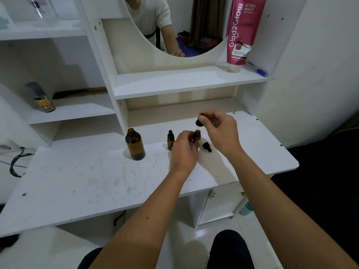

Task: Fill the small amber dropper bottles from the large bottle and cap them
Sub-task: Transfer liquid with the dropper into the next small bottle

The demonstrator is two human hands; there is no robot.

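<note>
While it stands upright on the white surface [81, 177], a small amber bottle [196, 136] is held by the left hand [183, 150], whose fingers are curled round its lower part. Its glass is brown and shiny, its shape is round like a little tube, and its open mouth points straight up. Just above that mouth, a black dropper cap [199, 121] is pinched by the thumb and fingers [202, 118] of the right hand [219, 131]. The cap looks soft and rubbery at the top, and its long axis runs up and down with a small tilt.

Just to the left of the left hand, a second small amber bottle [170, 141] is seen, standing upright and closed with a black dropper cap that points up. Between the two wrists, another black dropper cap [207, 146] is laid on its side on the surface, with its thin end pointing to the right and toward the person.

Further left, well apart from the hands, the large amber bottle [134, 144] is stood upright. It is round, smooth and shiny, with a narrow neck and an open mouth at the top.

The surface is flat and white with faint pink smudges. On the shelf above, a pink tube [241, 33] is stood on its cap beside a blue pen [256, 69]. On a left shelf, a yellow spray can [41, 99] and a dark comb [79, 92] are kept.
</note>
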